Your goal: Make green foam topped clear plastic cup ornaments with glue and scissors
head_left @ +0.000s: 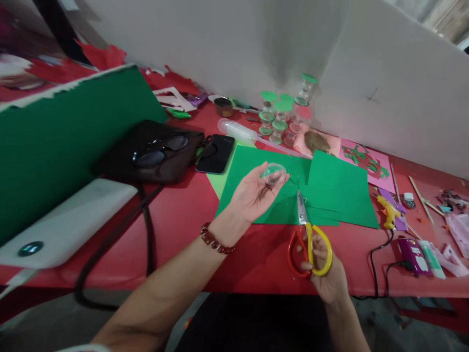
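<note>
Several green- & pink-lidded clear pots (279, 125) stand beyond L hand (252, 199); they overlap, exact no. unclear. Nearer, also beyond L hand: 1 long clear plastic piece (238, 131) on its side, & 1 brown tub (224, 109) farther off. To L of L hand: 1 phone (216, 155), then 1 dark bag (170, 171) w/ 1 pr sunglasses (151, 158) on top, 1 white power bank (73, 222), & 1 tall green panel (80, 122) behind those. Dark strap (149, 234) runs betw. power bank & L forearm.

R of R hand (331, 277): 1 yellow glue gun (389, 212), 1 purple box (414, 256) w/ cable, 1 tube (431, 259) next to it. Pink card (386, 168) w/ green cut-outs lies beyond R hand.

At least 2 green sheets (340, 188) on red surface (252, 254), under L hand & ahead of R; L hand blocks part.

L hand: palm up, fingers curled, gripping 1 clear cup (274, 172) at fingertips; beaded bracelet (216, 240) on wrist. R hand: nearer the body, fingers in handles, gripping 1 pr scissors (302, 217), blades together, tips pointing away over green sheets.
</note>
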Tool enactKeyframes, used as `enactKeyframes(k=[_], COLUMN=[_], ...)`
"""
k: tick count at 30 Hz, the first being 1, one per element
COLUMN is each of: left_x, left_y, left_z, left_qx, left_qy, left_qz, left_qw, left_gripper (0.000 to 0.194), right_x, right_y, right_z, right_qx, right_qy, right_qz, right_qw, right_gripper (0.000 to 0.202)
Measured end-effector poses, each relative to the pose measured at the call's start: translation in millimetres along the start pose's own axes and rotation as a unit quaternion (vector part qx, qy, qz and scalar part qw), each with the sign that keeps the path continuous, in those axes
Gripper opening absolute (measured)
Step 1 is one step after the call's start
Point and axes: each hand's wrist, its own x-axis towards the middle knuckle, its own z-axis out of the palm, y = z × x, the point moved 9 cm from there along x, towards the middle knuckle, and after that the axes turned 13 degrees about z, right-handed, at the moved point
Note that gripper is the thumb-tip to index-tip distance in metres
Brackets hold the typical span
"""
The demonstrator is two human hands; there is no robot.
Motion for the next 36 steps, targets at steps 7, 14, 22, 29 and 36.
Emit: enactKeyframes(k=[7,14,22,29,36], left_x=[8,12,14,12,12], left_y=[3,13,6,16,17], left_z=[-9.8,-8.6,-12.0,-12.2,-13.4], left_qx=[-0.011,-0.015,0.021,0.024,0.046], left_qy=[-0.072,-0.064,-0.074,-0.044,-0.063], left_qz=[-0.027,-0.007,-0.017,0.025,0.010], left_qw=[0.997,0.998,0.997,0.998,0.997], left_gripper=[0.029,0.041,0.041,0.057,0.054], right_x=[-9,-14,-2,12,6], right_y=[-8,-13,-67,-35,-10], right_z=[6,27,98,123,119], right_qx=[-0.043,-0.148,-0.169,-0.153,-0.117], right_qy=[0.068,-0.075,-0.273,-0.382,-0.413], right_qz=[-0.014,-0.015,-0.039,0.059,0.144], right_qw=[0.997,0.986,0.946,0.910,0.892], right_gripper=[0.056,0.062,0.122,0.084,0.082])
